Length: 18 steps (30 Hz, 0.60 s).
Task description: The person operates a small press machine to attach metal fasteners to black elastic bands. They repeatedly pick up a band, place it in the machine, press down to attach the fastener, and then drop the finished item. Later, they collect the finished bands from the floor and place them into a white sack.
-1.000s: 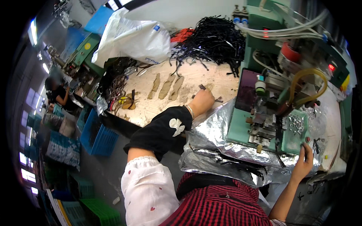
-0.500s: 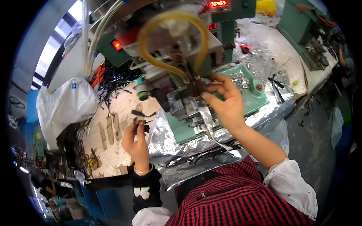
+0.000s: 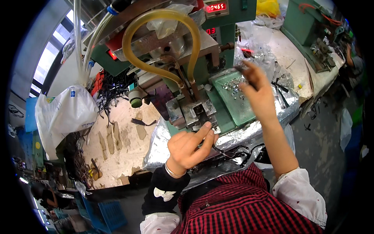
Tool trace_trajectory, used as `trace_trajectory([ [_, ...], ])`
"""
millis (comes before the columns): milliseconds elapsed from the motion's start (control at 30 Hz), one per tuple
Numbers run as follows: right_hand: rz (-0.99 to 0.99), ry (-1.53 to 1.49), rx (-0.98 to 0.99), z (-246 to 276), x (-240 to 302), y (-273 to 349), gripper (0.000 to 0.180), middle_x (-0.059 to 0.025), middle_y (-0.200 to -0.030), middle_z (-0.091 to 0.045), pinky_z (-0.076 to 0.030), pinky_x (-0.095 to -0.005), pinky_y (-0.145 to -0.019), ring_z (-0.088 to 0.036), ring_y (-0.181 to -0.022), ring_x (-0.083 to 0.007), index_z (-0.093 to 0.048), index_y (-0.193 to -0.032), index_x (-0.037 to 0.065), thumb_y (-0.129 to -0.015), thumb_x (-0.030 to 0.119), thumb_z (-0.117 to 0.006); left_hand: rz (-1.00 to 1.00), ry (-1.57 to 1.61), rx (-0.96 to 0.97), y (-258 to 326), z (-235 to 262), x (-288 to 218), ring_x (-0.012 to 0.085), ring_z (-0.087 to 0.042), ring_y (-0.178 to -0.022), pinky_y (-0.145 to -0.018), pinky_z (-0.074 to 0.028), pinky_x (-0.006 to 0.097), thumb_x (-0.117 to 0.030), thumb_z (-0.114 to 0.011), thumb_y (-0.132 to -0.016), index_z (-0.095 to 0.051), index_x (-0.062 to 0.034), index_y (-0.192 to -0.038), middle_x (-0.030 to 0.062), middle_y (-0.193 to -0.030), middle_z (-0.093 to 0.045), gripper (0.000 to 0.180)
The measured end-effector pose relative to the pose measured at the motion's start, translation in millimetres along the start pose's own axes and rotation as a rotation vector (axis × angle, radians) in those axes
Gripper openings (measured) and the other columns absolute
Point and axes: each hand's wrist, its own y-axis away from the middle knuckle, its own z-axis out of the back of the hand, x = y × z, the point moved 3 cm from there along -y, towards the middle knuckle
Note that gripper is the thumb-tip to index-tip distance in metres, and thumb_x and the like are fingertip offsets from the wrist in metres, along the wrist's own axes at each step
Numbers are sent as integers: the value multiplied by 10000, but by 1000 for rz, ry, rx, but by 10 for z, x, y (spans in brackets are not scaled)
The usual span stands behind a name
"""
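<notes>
Left hand pinches black strap near worktop's front edge, best kept flat; right hand, fingers spread, blurred, by tray.

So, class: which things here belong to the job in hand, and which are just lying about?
Likely in the job: machine; black strip at its front; green tray; small metal pieces in it.

Seemingly lying about: white plastic bag; yellow plastic; clear plastic.
</notes>
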Motion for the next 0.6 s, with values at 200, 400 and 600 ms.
trace_trajectory([
  [200,79,403,-143,376,-736,102,372,-123,-1106,-704,-498,-360,-905,-647,-1085,-258,-643,-1197,46,-825,33,-638,-14,4,-9,-29,-65,41,164,-569,-508,-433,-389,268,-17,-829,-680,-701,-69,-943,154,-986,-739,297],
  [400,238,886,-21,67,-706,136,106,-102,-907,-622,-462,-427,-878,-582,-966,-320,-722,-847,83,-745,106,-732,163,107,-70,23,-34,-37,203,-663,-602,-489,-504,287,29,-793,-671,-718,-21,-960,163,-984,-745,303],
  [600,244,896,4,48,-973,171,145,-116,-974,-652,-468,-400,-872,-606,-978,-282,-686,-930,29,-808,107,-694,307,-167,-4,300,618,-219,214,-688,-702,-577,-510,291,35,-757,-699,-727,-33,-1019,140,-1045,-742,329],
])
